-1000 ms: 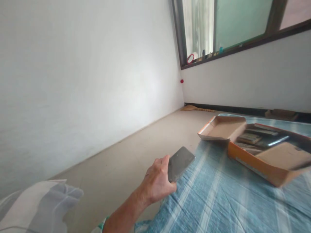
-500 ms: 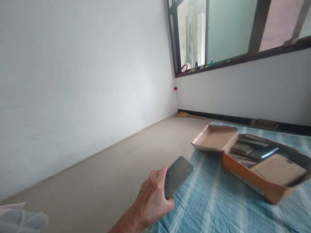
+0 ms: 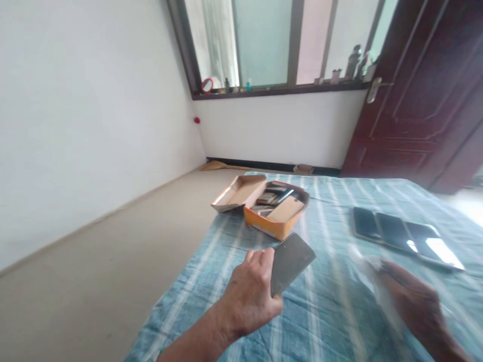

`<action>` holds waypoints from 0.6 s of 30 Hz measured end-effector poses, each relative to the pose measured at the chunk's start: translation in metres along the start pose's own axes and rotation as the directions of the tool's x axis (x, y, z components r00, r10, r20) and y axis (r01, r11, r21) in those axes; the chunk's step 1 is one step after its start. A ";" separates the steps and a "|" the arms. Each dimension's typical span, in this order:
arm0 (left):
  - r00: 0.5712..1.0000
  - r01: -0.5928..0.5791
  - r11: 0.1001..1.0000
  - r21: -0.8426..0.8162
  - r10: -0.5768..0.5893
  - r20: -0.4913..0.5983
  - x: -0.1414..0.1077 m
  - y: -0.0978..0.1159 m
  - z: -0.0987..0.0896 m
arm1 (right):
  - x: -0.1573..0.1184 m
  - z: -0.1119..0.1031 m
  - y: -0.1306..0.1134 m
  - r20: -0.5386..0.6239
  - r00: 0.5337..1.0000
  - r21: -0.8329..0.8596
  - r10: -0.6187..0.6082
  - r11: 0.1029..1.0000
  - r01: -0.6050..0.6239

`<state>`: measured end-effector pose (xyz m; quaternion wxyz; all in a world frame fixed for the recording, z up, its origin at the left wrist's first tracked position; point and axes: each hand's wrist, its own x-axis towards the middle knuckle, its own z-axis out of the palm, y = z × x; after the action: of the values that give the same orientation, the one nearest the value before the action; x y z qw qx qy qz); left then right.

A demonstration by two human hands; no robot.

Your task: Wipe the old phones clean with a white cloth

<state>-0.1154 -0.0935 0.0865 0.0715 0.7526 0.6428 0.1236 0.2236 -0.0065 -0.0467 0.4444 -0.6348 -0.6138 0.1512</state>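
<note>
My left hand [image 3: 251, 291] is closed around a dark grey smartphone [image 3: 292, 261], gripping it by its left edge above the blue striped cloth [image 3: 324, 311]. To the right, my right hand [image 3: 411, 296], smeared by motion, is closed on a thin white tissue [image 3: 365, 264]. Beyond that hand lie three phones side by side: a left phone [image 3: 366, 222], a middle phone [image 3: 394, 231] and a right phone [image 3: 430, 244] with a bright reflection. Past the held smartphone stands an orange cardboard box [image 3: 264, 230] with its lid folded open, holding several phones.
A white wall [image 3: 94, 100] and pale floor [image 3: 124, 266] run along the left. At the back, a window sill [image 3: 271, 92] carries a small red-rimmed mirror [image 3: 207, 85] and bottles. A dark red door [image 3: 422, 100] stands at the right; a broom [image 3: 222, 165] lies by the far wall.
My view has swung right, bringing the door, the three phones and my right hand with the tissue into sight. The smartphone stays in my left hand, now over the cloth.
</note>
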 end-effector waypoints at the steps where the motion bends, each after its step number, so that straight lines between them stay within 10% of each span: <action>1: 0.999 -0.045 0.999 -0.006 0.045 0.022 0.013 0.015 0.010 | 0.002 -0.006 -0.019 -0.015 1.000 0.010 0.021 1.000 -0.021; 5: 0.975 -0.177 0.984 -0.030 0.179 0.128 0.057 0.070 0.044 | 0.010 -0.021 -0.059 -0.103 0.989 0.042 -0.101 0.993 0.106; 9: 0.950 -0.260 0.964 -0.049 0.264 0.169 0.084 0.109 0.071 | 0.014 -0.028 -0.036 -0.162 0.948 -0.089 -0.273 0.961 0.262; 18: 0.931 -0.296 0.954 -0.053 0.300 0.208 0.095 0.123 0.097 | 0.002 0.005 -0.003 0.083 0.915 -0.363 -0.394 0.843 0.396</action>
<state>0.0420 -0.0147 0.0349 0.1282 0.8495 0.5085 0.0579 0.2184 -0.0030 -0.0465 0.3358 -0.5670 -0.7497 -0.0613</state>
